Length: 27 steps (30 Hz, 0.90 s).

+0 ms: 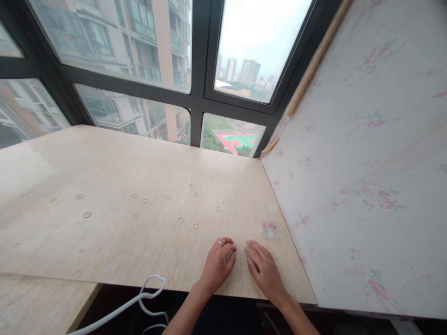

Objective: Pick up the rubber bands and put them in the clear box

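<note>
My left hand [219,261], with a ring on one finger, rests near the front edge of the pale marble-look sill. Its fingers are curled in and the thumb meets them; anything pinched there is hidden. To its right, my right hand [264,270] lies palm down, fingers stretched out and holding nothing. Just beyond the right hand sits a small clear plastic case [268,230] with reddish marks. Several thin, pale loops lie scattered farther left, among them one loop [195,226] nearest my left hand and another loop [87,215] far left. Their material is unclear.
Dark-framed windows [197,93] border the sill [115,251] at the back. A wall with flowered paper [349,223] rises on the right, its trim peeling at the corner. White cables [118,311] hang over the front edge, beside a lower ledge [38,302].
</note>
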Available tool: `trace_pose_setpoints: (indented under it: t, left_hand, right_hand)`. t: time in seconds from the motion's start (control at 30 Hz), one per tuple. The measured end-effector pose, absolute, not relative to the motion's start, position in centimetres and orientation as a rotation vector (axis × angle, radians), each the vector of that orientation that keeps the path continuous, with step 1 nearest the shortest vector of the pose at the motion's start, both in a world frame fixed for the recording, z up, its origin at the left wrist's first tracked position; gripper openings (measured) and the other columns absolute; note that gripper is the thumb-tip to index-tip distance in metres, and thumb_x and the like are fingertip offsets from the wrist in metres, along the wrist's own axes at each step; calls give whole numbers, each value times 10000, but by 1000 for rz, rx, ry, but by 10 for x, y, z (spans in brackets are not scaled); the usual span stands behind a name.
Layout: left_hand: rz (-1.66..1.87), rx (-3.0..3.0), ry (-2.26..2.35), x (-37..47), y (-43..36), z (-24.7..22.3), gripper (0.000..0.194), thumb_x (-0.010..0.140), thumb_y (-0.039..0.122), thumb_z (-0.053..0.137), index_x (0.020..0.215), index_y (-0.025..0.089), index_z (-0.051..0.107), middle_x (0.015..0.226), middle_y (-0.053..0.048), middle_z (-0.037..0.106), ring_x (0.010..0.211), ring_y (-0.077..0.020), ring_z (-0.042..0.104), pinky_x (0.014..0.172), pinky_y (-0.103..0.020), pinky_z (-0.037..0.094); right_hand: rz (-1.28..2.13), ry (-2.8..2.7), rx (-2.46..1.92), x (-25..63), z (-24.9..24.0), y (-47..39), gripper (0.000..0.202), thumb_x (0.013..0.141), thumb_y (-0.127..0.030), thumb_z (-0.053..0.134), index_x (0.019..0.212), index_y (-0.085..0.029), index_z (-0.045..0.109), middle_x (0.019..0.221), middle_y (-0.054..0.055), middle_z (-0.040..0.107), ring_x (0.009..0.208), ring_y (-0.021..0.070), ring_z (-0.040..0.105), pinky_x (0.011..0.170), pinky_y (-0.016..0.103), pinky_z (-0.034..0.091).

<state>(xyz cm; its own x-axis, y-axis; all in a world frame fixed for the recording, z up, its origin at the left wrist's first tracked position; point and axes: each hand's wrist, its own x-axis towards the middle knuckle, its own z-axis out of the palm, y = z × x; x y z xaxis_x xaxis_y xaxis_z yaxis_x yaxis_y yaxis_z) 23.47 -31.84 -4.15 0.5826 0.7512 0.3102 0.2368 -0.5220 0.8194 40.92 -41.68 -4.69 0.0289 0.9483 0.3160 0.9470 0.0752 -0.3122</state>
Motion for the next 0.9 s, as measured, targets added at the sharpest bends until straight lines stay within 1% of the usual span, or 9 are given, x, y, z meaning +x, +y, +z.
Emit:
trace_pose_setpoints:
  t: [0.13, 0.27, 0.33, 0.43, 0.5, 0.6, 0.67, 0.77, 0.9]
  left_hand:
    - [879, 1974, 775, 229, -319, -39, 149, 853, 132, 515, 893, 187, 648, 1044, -78, 627, 1009, -204, 570, 883, -375, 484]
    - [892, 1915, 758, 224, -321, -36, 143, 853, 139, 516, 887, 192, 644, 1010, -63, 641, 971, -194, 576, 869, -364, 476]
    - [901, 1898, 753, 222, -321, -37, 145, 847, 133, 515, 883, 194, 642, 987, -58, 646, 952, -191, 580, 859, -357, 470]
    - [899, 1883, 757, 220, -322, -37, 145, 835, 124, 515, 868, 192, 639, 952, -55, 651, 923, -190, 586, 837, -345, 465]
    - [892, 1875, 762, 218, -322, -37, 140, 831, 121, 515, 850, 188, 636, 919, -53, 652, 893, -187, 588, 811, -333, 463]
    - [884, 1861, 773, 216, -323, -37, 133, 832, 123, 509, 827, 184, 627, 868, -49, 650, 851, -185, 589, 769, -318, 458]
    - [878, 1851, 784, 215, -323, -37, 129, 834, 127, 504, 821, 182, 620, 849, -48, 647, 828, -184, 589, 747, -313, 454]
    - [866, 1846, 795, 214, -323, -37, 126, 841, 140, 497, 822, 180, 615, 834, -50, 644, 799, -182, 588, 726, -312, 453]
    - [847, 1849, 803, 215, -322, -38, 132, 854, 165, 487, 827, 187, 613, 835, -58, 647, 804, -190, 596, 719, -315, 459]
  right_hand:
    - [175, -1772, -1847, 403, -40, -404, 271, 916, -251, 488, 1135, -204, 641, 1193, 105, 635, 1139, 250, 559, 969, 463, 465]
    - [339, -1704, -1763, 392, -24, -375, 284, 908, -251, 487, 1153, -189, 616, 1138, 94, 647, 1083, 219, 586, 948, 424, 478]
    - [361, -1728, -1757, 386, -16, -352, 296, 892, -226, 476, 1151, -179, 611, 1123, 92, 649, 1046, 204, 598, 921, 395, 487]
    - [374, -1772, -1847, 382, -10, -313, 334, 873, -181, 444, 1166, -157, 601, 1061, 83, 667, 908, 166, 631, 806, 309, 514]
    - [369, -1799, -1914, 383, -9, -287, 351, 875, -161, 422, 1180, -143, 596, 997, 73, 684, 828, 148, 637, 752, 272, 504]
    - [362, -1891, -2015, 387, -8, -257, 357, 877, -158, 437, 1198, -139, 594, 848, 43, 703, 760, 153, 639, 706, 252, 470]
    - [353, -1985, -2081, 388, -5, -243, 370, 870, -179, 478, 1222, -158, 590, 792, 32, 707, 757, 171, 646, 682, 251, 448]
    - [308, -2141, -2162, 386, 2, -230, 334, 880, -233, 509, 1194, -203, 618, 853, 56, 721, 820, 207, 658, 689, 267, 432]
    - [238, -2339, -2227, 380, 10, -218, 245, 927, -294, 472, 1034, -208, 676, 935, 111, 717, 873, 251, 662, 722, 312, 434]
